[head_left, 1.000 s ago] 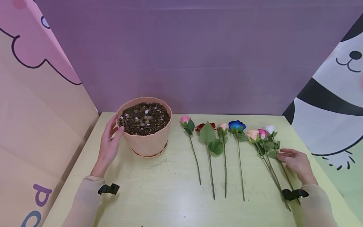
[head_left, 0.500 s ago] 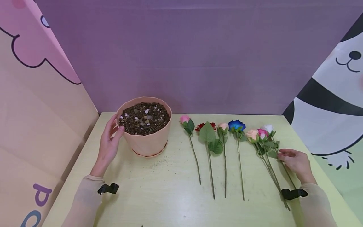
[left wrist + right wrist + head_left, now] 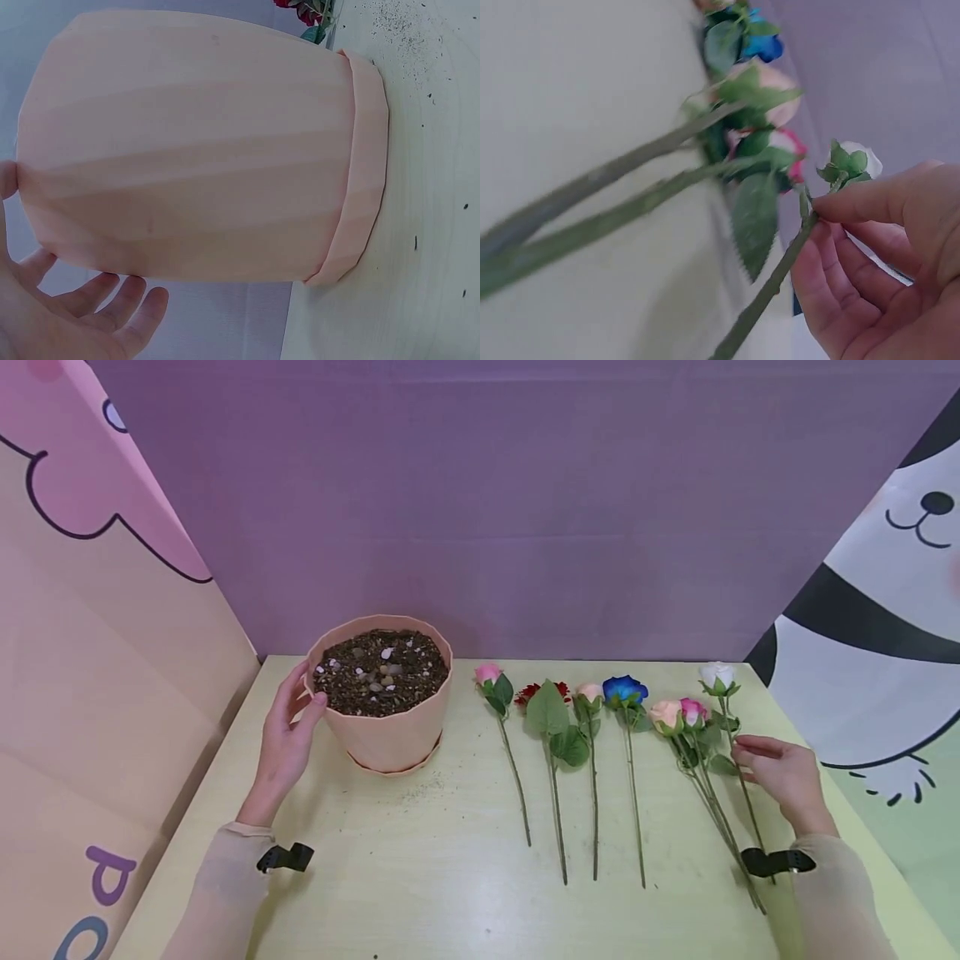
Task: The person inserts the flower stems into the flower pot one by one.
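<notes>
A pink flowerpot (image 3: pixel 393 739) full of dark soil with pebbles stands on its saucer at the left. My left hand (image 3: pixel 288 747) holds the pot's left side near the rim, thumb in front and fingers around the side. At the right, my right hand (image 3: pixel 783 777) pinches the stem of a white artificial rose (image 3: pixel 717 677) between thumb and fingers. In the right wrist view the stem (image 3: pixel 769 289) slants down from the fingertips. Just left of it lie a peach rose (image 3: pixel 666 716) and a magenta-and-white rose (image 3: pixel 693 712).
Between pot and right hand lie a pink rose (image 3: pixel 488 674), a red flower (image 3: pixel 528 695) partly under a big leaf, a pale pink rose (image 3: pixel 589 692) and a blue rose (image 3: pixel 625 690). Soil crumbs dot the table (image 3: pixel 420 893). A purple backdrop (image 3: pixel 525 510) rises behind.
My right hand has raised the white rose up and away from the peach and magenta roses. My left hand remains at the flowerpot.
</notes>
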`<state>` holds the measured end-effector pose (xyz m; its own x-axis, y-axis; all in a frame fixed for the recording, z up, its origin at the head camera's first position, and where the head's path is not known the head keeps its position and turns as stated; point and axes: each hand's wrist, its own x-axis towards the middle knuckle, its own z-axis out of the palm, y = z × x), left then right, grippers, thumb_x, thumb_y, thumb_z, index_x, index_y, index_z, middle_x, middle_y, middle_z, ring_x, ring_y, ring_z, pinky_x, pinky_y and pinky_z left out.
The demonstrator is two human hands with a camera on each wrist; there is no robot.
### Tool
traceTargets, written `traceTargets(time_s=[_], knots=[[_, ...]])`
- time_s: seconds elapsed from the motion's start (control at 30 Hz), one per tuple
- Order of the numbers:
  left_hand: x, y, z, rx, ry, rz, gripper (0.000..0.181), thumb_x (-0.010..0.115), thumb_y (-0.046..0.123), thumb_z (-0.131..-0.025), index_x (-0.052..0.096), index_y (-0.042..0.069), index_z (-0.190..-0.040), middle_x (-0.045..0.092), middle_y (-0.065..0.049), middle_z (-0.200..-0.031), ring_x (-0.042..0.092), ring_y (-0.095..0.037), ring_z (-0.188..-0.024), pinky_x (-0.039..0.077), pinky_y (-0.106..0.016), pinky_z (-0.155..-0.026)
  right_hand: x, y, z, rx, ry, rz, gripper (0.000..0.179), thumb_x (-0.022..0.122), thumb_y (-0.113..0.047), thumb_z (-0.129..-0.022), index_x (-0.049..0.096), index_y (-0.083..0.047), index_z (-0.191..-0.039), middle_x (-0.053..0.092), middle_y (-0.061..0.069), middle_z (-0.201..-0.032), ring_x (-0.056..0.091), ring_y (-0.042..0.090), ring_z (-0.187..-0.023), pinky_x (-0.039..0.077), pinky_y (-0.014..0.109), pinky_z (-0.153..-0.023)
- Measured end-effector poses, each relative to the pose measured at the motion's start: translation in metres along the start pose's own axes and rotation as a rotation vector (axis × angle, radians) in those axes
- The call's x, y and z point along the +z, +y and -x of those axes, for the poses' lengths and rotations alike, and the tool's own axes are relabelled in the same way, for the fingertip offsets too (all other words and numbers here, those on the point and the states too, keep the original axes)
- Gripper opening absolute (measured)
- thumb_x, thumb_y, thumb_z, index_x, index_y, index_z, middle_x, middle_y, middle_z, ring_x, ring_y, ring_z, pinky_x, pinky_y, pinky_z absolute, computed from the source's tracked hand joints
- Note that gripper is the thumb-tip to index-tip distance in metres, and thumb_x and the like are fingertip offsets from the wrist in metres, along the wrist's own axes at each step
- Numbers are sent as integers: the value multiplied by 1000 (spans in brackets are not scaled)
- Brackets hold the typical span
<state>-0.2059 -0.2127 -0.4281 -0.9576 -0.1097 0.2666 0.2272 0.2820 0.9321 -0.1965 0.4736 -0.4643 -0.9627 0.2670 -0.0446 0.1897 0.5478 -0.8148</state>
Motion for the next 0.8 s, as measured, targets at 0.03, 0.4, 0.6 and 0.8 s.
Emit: traceTargets(time_s=[0.03,0.4,0.6,0.8], knots=[[0,0,0,1,1,0,62,53,30,-112,30,27,-170,36,-12,-171,43,-36,-149,34,-55,-120,-1,-4,0,-1,-1,-19,55,66,-23,-105,56,16,-142,66,-37,-85,66,-14,-79,60,20,-70],[0,-1,-1,10,4,4,61,53,30,-112,32,28,-169,38,-12,-169,46,-34,-146,37,-46,-116,-3,-36,-2,11,11,-197,23,70,-24,-103,70,-15,-124,70,-33,-90,70,-10,-84,60,18,-72],[1,-1,-1,15,2,6,61,54,30,-111,33,29,-168,40,-13,-168,48,-32,-143,38,-34,-110,0,-50,1,33,1,-476,14,75,-14,-100,75,-26,-107,76,-23,-93,72,-6,-84,60,18,-70],[2,-1,-1,15,10,-3,61,54,29,-111,33,27,-168,40,-15,-167,48,-32,-143,38,-33,-109,7,-62,1,24,-52,-722,17,75,-10,-99,77,-22,-110,79,-14,-97,74,0,-88,61,19,-75]])
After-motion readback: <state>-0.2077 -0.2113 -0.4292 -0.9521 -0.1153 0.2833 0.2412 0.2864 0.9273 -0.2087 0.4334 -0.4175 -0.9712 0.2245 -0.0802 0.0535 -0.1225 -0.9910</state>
